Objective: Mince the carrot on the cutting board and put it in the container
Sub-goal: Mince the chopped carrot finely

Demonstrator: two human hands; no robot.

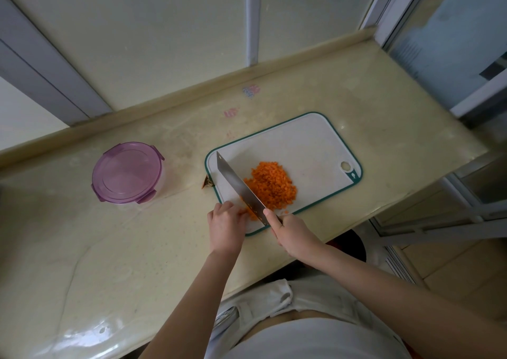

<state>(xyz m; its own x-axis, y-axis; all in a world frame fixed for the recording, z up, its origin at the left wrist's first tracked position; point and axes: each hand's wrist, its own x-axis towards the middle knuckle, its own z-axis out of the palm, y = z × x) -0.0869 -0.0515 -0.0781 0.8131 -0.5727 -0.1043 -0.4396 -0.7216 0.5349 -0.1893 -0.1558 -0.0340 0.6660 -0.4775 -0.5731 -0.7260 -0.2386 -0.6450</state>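
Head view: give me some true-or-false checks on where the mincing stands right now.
1. The right hand holds the knife. True.
2. The container has its purple lid on. True.
3. The minced carrot is already in the container. False: it lies in a pile on the cutting board.
4. The container stands to the right of the board. False: it stands to the board's left, on the counter.
5. The left hand is far from the board. False: it is at the board's near edge, beside the blade.

One cutting board (310,144), one knife (236,183), one container (127,172), one carrot heap (271,186).
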